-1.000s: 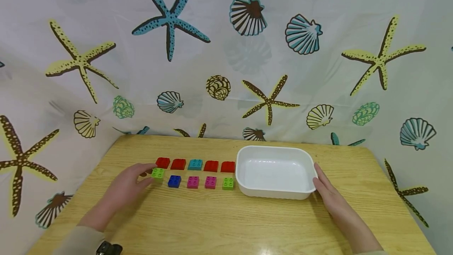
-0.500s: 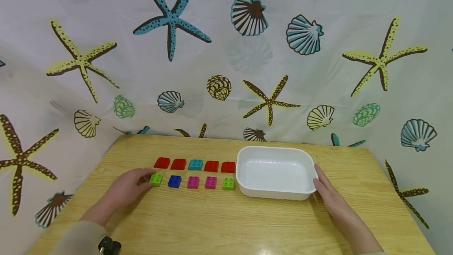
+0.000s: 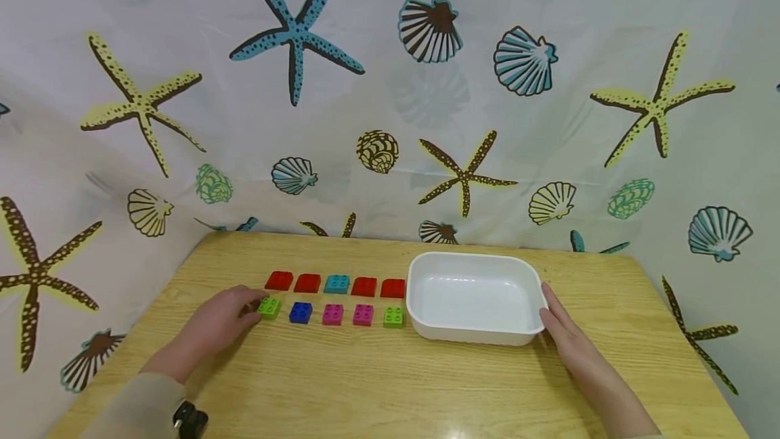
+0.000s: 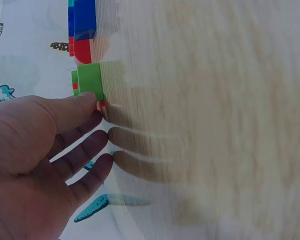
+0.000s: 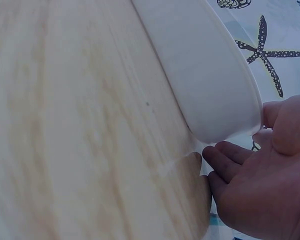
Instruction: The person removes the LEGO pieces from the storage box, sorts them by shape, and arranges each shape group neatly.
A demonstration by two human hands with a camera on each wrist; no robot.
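Observation:
My left hand (image 3: pixel 222 320) is at the left end of the front row of toy bricks, its thumb and forefinger pinching a light green brick (image 3: pixel 269 308). In the left wrist view the thumb lies against the corner of this green brick (image 4: pixel 89 80), while the other fingertips rest on the table. Beside it is a blue brick (image 3: pixel 300 312), then two pink bricks (image 3: pixel 332 314) and another green brick (image 3: pixel 393 317). My right hand (image 3: pixel 573 337) touches the right end of a white tray (image 3: pixel 472 334), fingers fairly straight along its outer wall. The tray holds nothing.
A back row has red bricks (image 3: pixel 307 282) and one teal brick (image 3: pixel 336 283). Under everything is a wooden table (image 3: pixel 365 385). Behind it hangs a cloth (image 3: pixel 378 87) printed with starfish and shells.
My left hand has brought the green brick slightly left and toward me, down to the front row's left end, and stays there. The leftmost red brick shifted slightly left. My right hand stays at the tray.

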